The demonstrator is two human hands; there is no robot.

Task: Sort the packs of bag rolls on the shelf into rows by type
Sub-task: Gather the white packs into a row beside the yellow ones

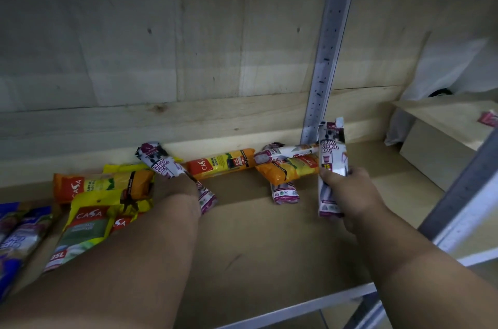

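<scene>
Both forearms are filling the bottom of the view, reaching over the front edge of the shelf [256, 234]. Right hand [347, 194] is gripping one white-and-purple drawstring pack [332, 164], fingers wrapped tight around its lower half and holding it upright just in front of the grey metal upright [327, 59], lifted clear of the pile, so I'm guessing it's headed for a row of its own kind. Left hand [179, 188] is resting on a second drawstring pack [172, 169] that's lying tilted near the back board; the fingers are tucked out of sight from this angle, so I can't tell if they're actually closing on it or just pressing down.

Two more of that type are tangled up with an orange Casa roll [289, 169], one lying on top of it, one poking out underneath. Another orange roll [221, 163] is sitting along the back, between the hands. Left side is looking more settled: the orange and yellow Casa packs [89, 210] are lying bunched together, with the blue packs [18, 234] at the far left edge. Seems like the drawstring ones are the strays being collected
</scene>
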